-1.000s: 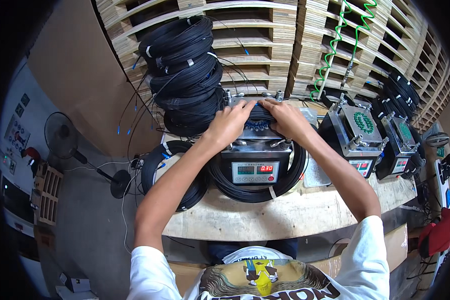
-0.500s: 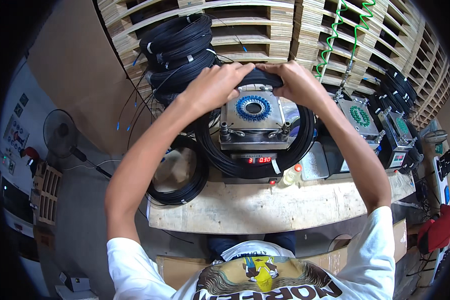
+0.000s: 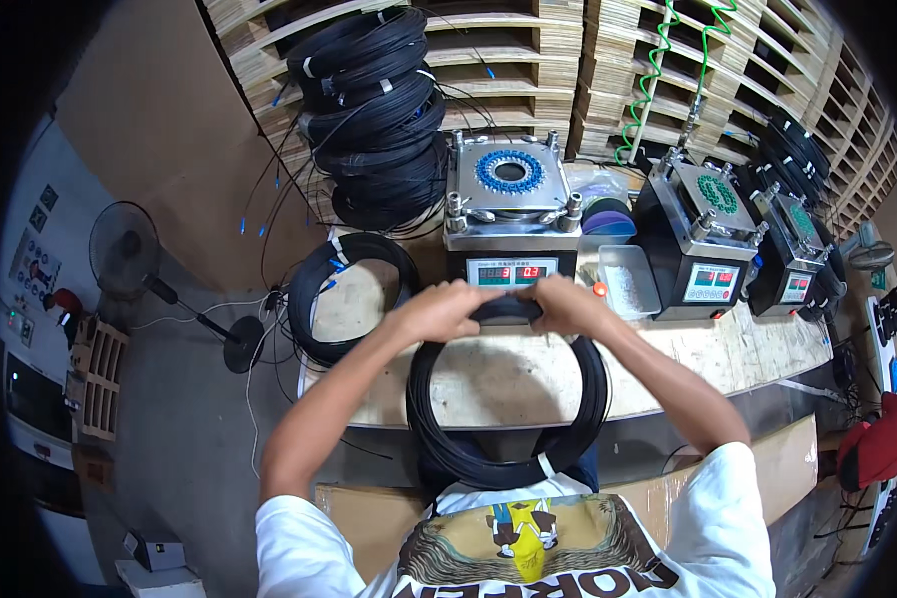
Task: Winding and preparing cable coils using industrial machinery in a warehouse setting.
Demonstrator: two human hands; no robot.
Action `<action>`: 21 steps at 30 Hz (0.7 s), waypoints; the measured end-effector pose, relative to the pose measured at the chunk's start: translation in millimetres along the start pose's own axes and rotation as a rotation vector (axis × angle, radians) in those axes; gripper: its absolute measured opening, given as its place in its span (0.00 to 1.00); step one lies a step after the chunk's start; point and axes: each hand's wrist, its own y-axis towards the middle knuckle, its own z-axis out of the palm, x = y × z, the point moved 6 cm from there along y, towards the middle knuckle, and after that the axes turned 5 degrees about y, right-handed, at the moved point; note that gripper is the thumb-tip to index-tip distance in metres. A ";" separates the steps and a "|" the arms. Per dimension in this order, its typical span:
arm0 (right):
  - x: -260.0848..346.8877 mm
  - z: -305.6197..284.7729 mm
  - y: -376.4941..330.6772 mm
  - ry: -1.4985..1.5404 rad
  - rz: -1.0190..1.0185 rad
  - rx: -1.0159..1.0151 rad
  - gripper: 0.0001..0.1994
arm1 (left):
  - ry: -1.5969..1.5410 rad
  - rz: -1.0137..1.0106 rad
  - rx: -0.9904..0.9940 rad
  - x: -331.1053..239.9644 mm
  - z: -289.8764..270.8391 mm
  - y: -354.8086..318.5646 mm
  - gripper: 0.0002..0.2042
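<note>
A coil of black cable [image 3: 593, 394] hangs upright between my arms, its lower part over the table's front edge near my lap. Wrapped round the coil's top are the fingers of my left hand [image 3: 441, 311] and my right hand [image 3: 568, 305], close together. A white tag [image 3: 546, 465] sits at the coil's lower right. Just behind my hands stands a polishing machine [image 3: 513, 239] with a steel top, a ring of blue pieces and a lit red display. Part of the machine's lower front is hidden by my hands and the coil.
Another black coil [image 3: 306, 314] with blue-tipped ends lies at the table's left. Behind it rises a stack of coils [image 3: 369, 130]. Two similar machines with green rings [image 3: 718, 195] stand right, beside a clear plastic tray [image 3: 651, 289]. Wooden pallets [image 3: 558, 60] line the back; a fan [image 3: 125, 249] stands left.
Both hands have drawn the coil from around the machine toward my body and lower. The machine's top and display are now uncovered.
</note>
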 end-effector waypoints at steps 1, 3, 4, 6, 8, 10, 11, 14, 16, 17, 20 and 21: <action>-20.3 24.2 -2.1 -0.030 0.005 -0.028 0.33 | -0.046 -0.001 0.061 2.9 22.6 5.9 0.33; -18.0 56.3 -1.6 -0.051 0.080 0.069 0.32 | -0.118 0.017 0.058 10.8 53.2 -2.9 0.34; -26.3 73.4 0.1 -0.049 0.102 0.068 0.31 | -0.109 -0.008 0.050 20.0 73.0 -2.5 0.34; -36.7 104.3 -0.3 -0.008 0.169 0.096 0.27 | -0.131 -0.104 0.069 25.0 96.9 -9.1 0.33; -57.2 135.3 -0.9 0.001 0.121 0.021 0.27 | -0.121 -0.126 0.024 24.5 119.1 -13.5 0.32; -50.0 138.4 -3.0 -0.030 0.112 -0.044 0.24 | -0.023 -0.149 -0.096 27.8 132.0 -19.2 0.29; -44.7 147.0 -3.4 -0.027 0.103 -0.038 0.24 | -0.023 -0.160 -0.096 29.7 139.7 -25.1 0.29; -31.7 144.0 -9.2 -0.069 0.156 -0.123 0.22 | -0.058 -0.134 -0.270 21.3 133.6 -32.5 0.26; -31.7 148.6 -13.1 -0.094 0.159 -0.211 0.21 | -0.028 -0.193 -0.262 12.5 133.1 -28.9 0.25; -32.4 148.0 -16.3 -0.120 0.162 -0.297 0.21 | 0.002 -0.252 -0.254 11.2 133.8 -26.4 0.25; -22.0 141.1 -19.6 -0.055 0.105 -0.467 0.19 | 0.100 -0.283 -0.276 17.9 136.6 -21.9 0.21; -20.8 140.5 -19.6 -0.055 0.107 -0.467 0.19 | 0.133 -0.305 -0.273 21.8 138.6 -19.0 0.20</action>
